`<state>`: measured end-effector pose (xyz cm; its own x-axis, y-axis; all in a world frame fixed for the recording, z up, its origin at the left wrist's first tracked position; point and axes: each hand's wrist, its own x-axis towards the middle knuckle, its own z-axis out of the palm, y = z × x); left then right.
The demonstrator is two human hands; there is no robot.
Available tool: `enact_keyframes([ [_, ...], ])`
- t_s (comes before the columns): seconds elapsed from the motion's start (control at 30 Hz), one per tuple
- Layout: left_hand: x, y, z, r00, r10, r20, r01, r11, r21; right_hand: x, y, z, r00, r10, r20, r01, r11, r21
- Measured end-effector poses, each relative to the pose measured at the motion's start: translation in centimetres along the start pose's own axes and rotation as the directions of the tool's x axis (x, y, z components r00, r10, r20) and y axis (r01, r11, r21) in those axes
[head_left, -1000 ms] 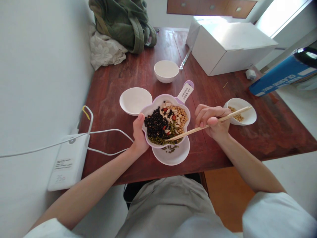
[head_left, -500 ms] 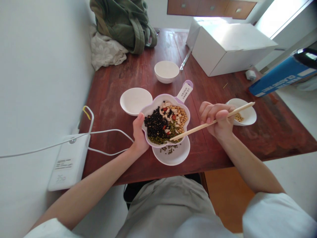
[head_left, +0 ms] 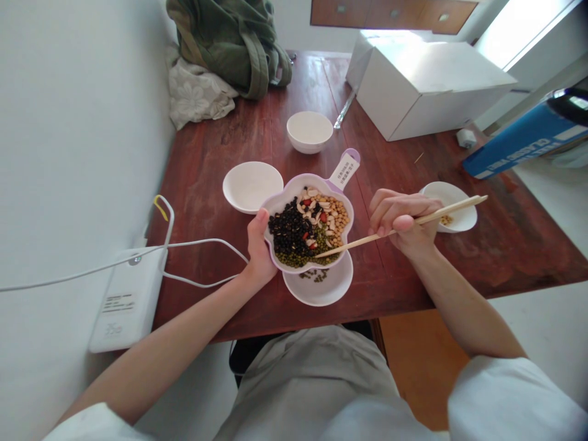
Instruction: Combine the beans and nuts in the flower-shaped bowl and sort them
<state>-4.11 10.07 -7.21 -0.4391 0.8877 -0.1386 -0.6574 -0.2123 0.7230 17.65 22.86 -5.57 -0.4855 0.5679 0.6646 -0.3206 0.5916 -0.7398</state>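
Note:
My left hand (head_left: 261, 247) grips the left rim of a purple-edged, scalloped bowl (head_left: 294, 181) with a labelled handle. Inside it are black beans (head_left: 288, 231), yellow soybeans (head_left: 339, 215), peanuts (head_left: 329, 230), a few red pieces and green mung beans (head_left: 294, 260). A pair of wooden chopsticks (head_left: 367, 239) is held in my right hand (head_left: 407, 226), their tips among the mung beans at the bowl's near edge. Below the scalloped bowl, and partly covered by it, a white bowl (head_left: 337, 288) holds some mung beans.
Two white bowls, one at left (head_left: 252, 184) and one farther back (head_left: 310, 131), stand on the red-brown table (head_left: 197, 196). Behind my right hand is a white bowl (head_left: 463, 214) with soybeans. A white box (head_left: 413, 92), blue bottle (head_left: 519, 144), green bag (head_left: 229, 43) and white power bank (head_left: 126, 300) lie around.
The chopsticks have tilted flatter and their rear ends have shifted right, as my right hand's fingers changed position. The tips stay in the mung beans; the scalloped bowl has barely moved.

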Motion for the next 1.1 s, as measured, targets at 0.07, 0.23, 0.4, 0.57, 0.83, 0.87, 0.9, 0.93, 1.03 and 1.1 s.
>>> enact_keyframes([
  [0.07,0.1,-0.1,-0.1,1.000,0.000,0.010,0.000,1.000,0.013,0.1,-0.2,-0.1,1.000,-0.012,0.012,0.012,0.999,-0.029],
  [0.23,0.2,-0.2,-0.3,0.999,0.037,0.003,-0.038,0.999,0.034,0.1,-0.2,-0.3,0.999,-0.025,-0.032,0.023,0.998,-0.051],
  [0.4,0.1,0.0,-0.1,1.000,0.023,0.004,-0.023,1.000,-0.006,0.0,-0.2,-0.1,0.999,-0.022,-0.029,0.021,0.999,-0.029],
  [0.57,-0.1,0.2,0.2,1.000,0.000,-0.011,0.000,1.000,-0.007,0.6,-1.1,-0.4,0.993,-0.061,-0.103,0.060,0.998,-0.019],
  [0.83,-0.2,0.2,0.1,1.000,-0.006,-0.018,0.006,1.000,0.008,1.2,-2.0,-0.2,0.998,-0.004,0.055,0.005,1.000,-0.025],
  [0.87,-0.2,0.2,0.1,1.000,-0.004,-0.019,0.004,1.000,0.005,1.4,-2.2,0.1,0.997,-0.001,0.080,0.004,0.999,-0.040],
  [0.9,-0.2,0.2,0.1,1.000,-0.005,-0.018,0.005,1.000,0.002,1.6,-2.4,0.3,0.995,0.001,0.100,0.005,0.998,-0.057],
  [0.93,-0.1,0.2,0.1,1.000,-0.007,-0.019,0.007,1.000,-0.002,1.8,-2.6,0.5,0.994,0.003,0.110,0.005,0.997,-0.073],
  [1.03,-0.1,0.2,0.2,1.000,-0.014,-0.024,0.014,1.000,-0.010,2.4,-3.3,0.5,0.995,-0.006,0.100,0.016,0.995,-0.095],
  [1.1,-0.1,0.2,0.2,1.000,-0.017,-0.020,0.017,1.000,-0.011,2.6,-3.7,0.2,0.996,-0.014,0.091,0.022,0.996,-0.091],
])
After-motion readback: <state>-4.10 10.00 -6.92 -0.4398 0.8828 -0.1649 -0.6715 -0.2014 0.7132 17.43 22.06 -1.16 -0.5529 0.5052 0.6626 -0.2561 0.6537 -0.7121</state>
